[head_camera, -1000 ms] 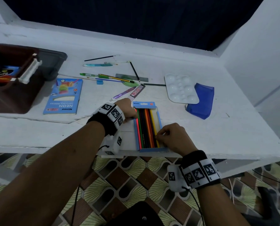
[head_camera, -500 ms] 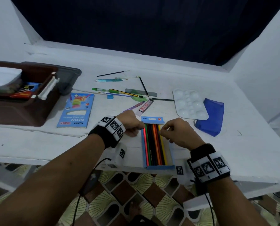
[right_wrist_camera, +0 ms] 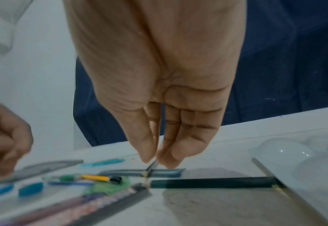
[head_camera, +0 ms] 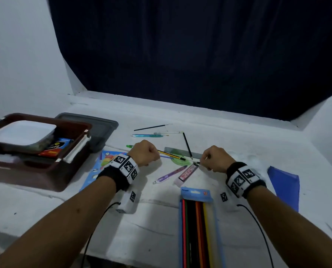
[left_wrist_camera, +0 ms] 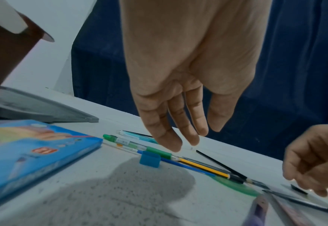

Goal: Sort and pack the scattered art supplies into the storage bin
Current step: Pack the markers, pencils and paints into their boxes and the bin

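Head view: both hands over the loose pens mid-worktop, storage bin (head_camera: 45, 167) at the left edge. Left wrist: left hand (left_wrist_camera: 180, 85) hangs relaxed, empty, above the green pen (left_wrist_camera: 140, 146). Right wrist: right hand (right_wrist_camera: 159, 94) pinches a dark pencil (right_wrist_camera: 151, 165); next, probably lift and gather

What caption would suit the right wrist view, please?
Right hand pinching a dark pencil among scattered pens.

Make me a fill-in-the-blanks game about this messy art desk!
1. The storage bin sits on the person's ___ side.
2. The pen just under the left hand is coloured ___.
3. The right hand pinches a thin pencil coloured ___.

Missing words: left, green, black.
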